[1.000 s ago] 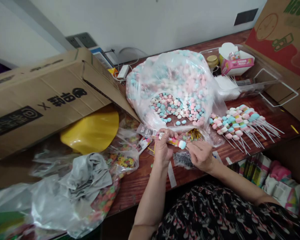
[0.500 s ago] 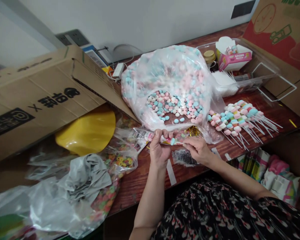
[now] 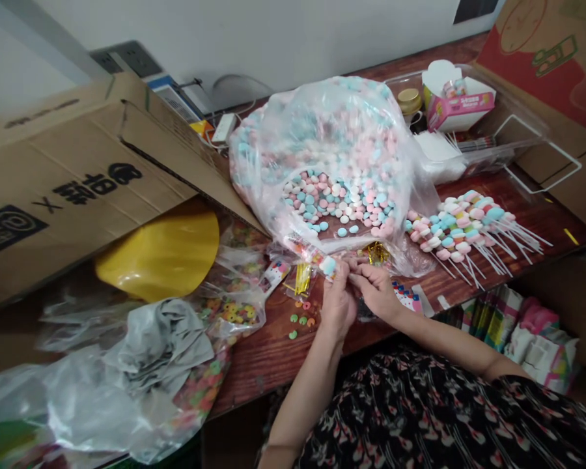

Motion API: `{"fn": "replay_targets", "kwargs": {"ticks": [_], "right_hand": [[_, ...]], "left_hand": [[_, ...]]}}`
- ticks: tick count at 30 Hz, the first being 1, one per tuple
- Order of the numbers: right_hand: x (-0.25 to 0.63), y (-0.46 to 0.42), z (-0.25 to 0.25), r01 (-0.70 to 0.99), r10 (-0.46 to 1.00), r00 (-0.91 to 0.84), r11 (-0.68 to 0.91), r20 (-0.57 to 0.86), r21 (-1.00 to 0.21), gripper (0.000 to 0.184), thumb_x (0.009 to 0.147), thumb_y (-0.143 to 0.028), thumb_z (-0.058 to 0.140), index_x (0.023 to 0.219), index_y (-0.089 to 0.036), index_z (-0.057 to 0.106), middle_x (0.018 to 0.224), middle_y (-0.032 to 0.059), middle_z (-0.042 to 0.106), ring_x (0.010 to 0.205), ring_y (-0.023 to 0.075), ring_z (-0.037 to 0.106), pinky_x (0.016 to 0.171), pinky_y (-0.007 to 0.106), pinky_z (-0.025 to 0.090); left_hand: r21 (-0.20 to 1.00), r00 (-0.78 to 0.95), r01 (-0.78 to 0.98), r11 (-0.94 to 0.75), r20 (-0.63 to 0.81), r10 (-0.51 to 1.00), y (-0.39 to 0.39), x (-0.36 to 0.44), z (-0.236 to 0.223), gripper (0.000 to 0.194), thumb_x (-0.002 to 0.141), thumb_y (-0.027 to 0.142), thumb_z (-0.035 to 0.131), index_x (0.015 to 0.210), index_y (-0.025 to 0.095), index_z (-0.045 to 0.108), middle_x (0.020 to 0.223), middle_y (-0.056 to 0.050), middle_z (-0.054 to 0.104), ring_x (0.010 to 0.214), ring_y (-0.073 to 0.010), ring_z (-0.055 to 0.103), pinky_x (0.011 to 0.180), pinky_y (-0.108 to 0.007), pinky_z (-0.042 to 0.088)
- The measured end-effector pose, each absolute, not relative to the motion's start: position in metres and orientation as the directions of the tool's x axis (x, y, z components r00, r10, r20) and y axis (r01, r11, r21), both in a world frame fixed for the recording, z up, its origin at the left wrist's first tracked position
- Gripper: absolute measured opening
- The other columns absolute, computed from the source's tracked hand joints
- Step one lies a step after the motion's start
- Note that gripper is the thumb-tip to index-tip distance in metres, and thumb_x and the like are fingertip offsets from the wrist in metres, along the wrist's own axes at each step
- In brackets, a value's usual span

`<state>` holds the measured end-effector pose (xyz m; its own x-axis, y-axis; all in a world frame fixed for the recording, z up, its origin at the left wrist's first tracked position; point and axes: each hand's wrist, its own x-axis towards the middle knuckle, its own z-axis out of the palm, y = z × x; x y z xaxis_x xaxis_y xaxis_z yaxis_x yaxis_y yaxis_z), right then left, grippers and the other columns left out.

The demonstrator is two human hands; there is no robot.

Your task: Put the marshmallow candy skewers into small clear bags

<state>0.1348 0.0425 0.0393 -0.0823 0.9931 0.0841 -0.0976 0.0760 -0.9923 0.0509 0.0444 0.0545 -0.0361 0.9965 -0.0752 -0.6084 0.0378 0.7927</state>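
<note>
My left hand (image 3: 339,303) grips a candy stick in a clear wrapper (image 3: 317,256), with a pale blue candy (image 3: 328,265) at its end. My right hand (image 3: 377,293) pinches the wrapper's end near that candy. Both hands sit just in front of a large clear bag of pink, blue and white candies (image 3: 322,150). A gold twist tie (image 3: 303,279) lies beside my left hand, and several gold ties (image 3: 376,253) lie beyond my right fingers. Several ring-shaped candies (image 3: 300,319) lie on the wooden table (image 3: 268,358).
Bare candy skewers (image 3: 469,228) lie fanned out to the right. Behind them stand a pink-and-white box (image 3: 459,104) and a jar with a gold lid (image 3: 409,101). A cardboard box (image 3: 78,176) leans over a yellow plastic shape (image 3: 159,257) at left, above crumpled plastic bags (image 3: 127,371).
The candy stick has turned from lying flat to slanting, and both hands have drawn closer together. Gold ties and ring candies now show on the table, while the dark packet is mostly hidden.
</note>
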Motion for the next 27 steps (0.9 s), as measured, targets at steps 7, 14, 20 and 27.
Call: {"fn": "replay_targets", "kwargs": {"ticks": [7, 14, 20, 27], "right_hand": [[0.167, 0.043, 0.038, 0.31, 0.849, -0.282, 0.521, 0.446, -0.795, 0.019, 0.092, -0.022, 0.048, 0.096, -0.018, 0.066, 0.086, 0.0054, 0.067, 0.078, 0.0157, 0.06, 0.075, 0.03, 0.048], [0.221, 0.081, 0.071, 0.272, 0.282, -0.782, 0.957, 0.556, -0.102, 0.032, 0.095, -0.018, 0.047, 0.124, -0.032, 0.054, 0.123, 0.0011, 0.064, 0.122, 0.0206, 0.05, 0.098, 0.043, 0.035], [0.214, 0.084, 0.077, 0.162, 0.19, -0.97, 0.97, 0.151, -0.181, 0.01, 0.089, -0.021, 0.052, 0.097, -0.022, 0.058, 0.082, 0.0017, 0.064, 0.075, 0.0158, 0.052, 0.077, 0.034, 0.035], [0.216, 0.087, 0.071, 0.338, 0.346, -0.936, 0.838, -0.061, -0.428, 0.079, 0.072, -0.014, 0.062, 0.145, -0.014, 0.034, 0.067, -0.0012, 0.065, 0.055, 0.0148, 0.046, 0.058, 0.03, 0.033]], "left_hand": [[0.856, 0.001, -0.489, 0.165, -0.189, 0.982, 0.044, 0.03, 0.047, 0.029, 0.081, 0.04, 0.069, 0.069, 0.016, 0.057, 0.084, -0.002, 0.063, 0.083, -0.0135, 0.06, 0.084, -0.025, 0.049], [0.632, 0.666, -0.279, 0.723, -0.415, 0.62, 0.024, 0.025, 0.059, 0.03, 0.077, 0.042, 0.061, 0.064, 0.016, 0.052, 0.066, -0.005, 0.062, 0.05, -0.0168, 0.059, 0.043, -0.028, 0.05], [0.722, 0.75, 0.123, 0.681, -0.517, 0.413, 0.022, 0.031, 0.052, 0.035, 0.082, 0.04, 0.053, 0.057, 0.016, 0.05, 0.057, -0.005, 0.06, 0.042, -0.0142, 0.054, 0.041, -0.026, 0.046], [0.902, 0.396, 0.432, -0.003, -0.186, 0.899, 0.019, 0.035, 0.046, 0.007, 0.079, 0.027, 0.064, 0.079, 0.021, 0.063, 0.072, -0.005, 0.061, 0.068, -0.0205, 0.057, 0.071, -0.031, 0.043]]}}
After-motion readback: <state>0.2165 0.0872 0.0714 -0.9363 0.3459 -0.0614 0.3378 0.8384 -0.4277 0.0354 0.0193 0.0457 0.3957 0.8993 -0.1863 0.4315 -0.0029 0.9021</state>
